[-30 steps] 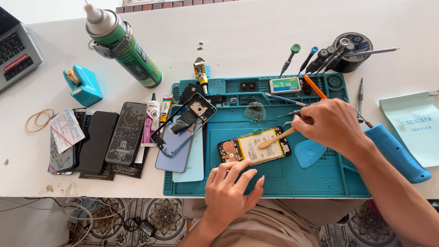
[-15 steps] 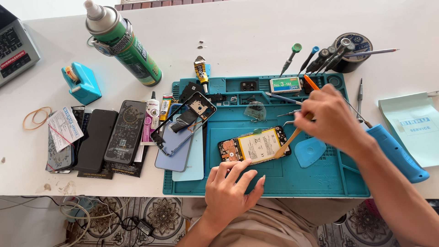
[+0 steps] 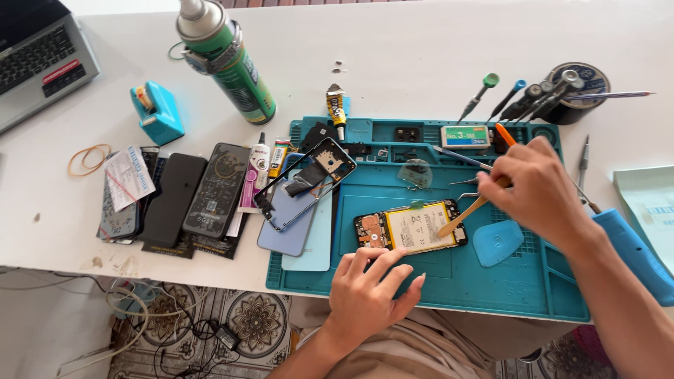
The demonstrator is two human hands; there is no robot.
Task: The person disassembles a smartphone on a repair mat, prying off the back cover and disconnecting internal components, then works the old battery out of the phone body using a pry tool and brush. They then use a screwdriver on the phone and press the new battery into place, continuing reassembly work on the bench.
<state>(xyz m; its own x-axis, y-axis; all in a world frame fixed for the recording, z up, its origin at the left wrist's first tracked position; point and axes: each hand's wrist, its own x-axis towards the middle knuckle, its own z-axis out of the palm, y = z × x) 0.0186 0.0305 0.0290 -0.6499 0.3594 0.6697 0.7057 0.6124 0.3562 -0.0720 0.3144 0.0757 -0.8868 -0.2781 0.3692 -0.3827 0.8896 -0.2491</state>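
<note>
The opened phone (image 3: pixel 411 228) lies back-up on the blue work mat (image 3: pixel 491 281) on the white counter (image 3: pixel 421 63). The left hand (image 3: pixel 368 291) steadies its near edge with fingers spread. The right hand (image 3: pixel 537 189) has fingers pinching a wooden pry stick (image 3: pixel 463 216), tip resting on the yellow battery (image 3: pixel 419 227).

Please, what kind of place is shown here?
Probably a phone repair bench. An opened phone lies on a teal work mat, with the right hand putting a wooden pry stick to its battery. More phones lie to the side, and screwdrivers stand behind.
</note>
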